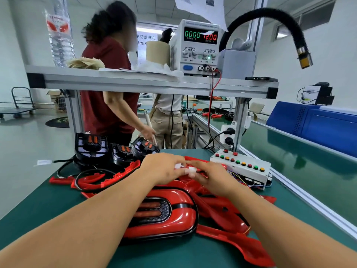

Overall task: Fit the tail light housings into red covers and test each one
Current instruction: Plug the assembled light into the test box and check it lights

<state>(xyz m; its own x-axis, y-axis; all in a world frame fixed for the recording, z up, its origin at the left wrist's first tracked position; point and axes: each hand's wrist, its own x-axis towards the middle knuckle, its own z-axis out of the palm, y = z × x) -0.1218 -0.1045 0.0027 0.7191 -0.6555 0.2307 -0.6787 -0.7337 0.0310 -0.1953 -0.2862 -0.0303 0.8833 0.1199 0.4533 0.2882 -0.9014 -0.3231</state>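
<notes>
Left grip (164, 168) and right grip (211, 176) pinch white connectors (191, 169) together at frame centre. A tail light housing (152, 209), fitted in its red cover (181, 217), lies on the bench (38, 219) at lower centre.

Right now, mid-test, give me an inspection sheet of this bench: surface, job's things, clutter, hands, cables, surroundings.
Surface: green mat, crowded at centre.
Job's things: assembled tail light nearest; loose red covers right of it; black housings far left; button test box right.
Clutter: tape roll and papers on the upper shelf.
Hands: left hand and right hand each pinch a white connector, close together.
Cables: black cable looped over a cover; red lead drops from the supply.
Surroundings: power supply reads 0.000 and 12.00; two people behind the bench.
</notes>
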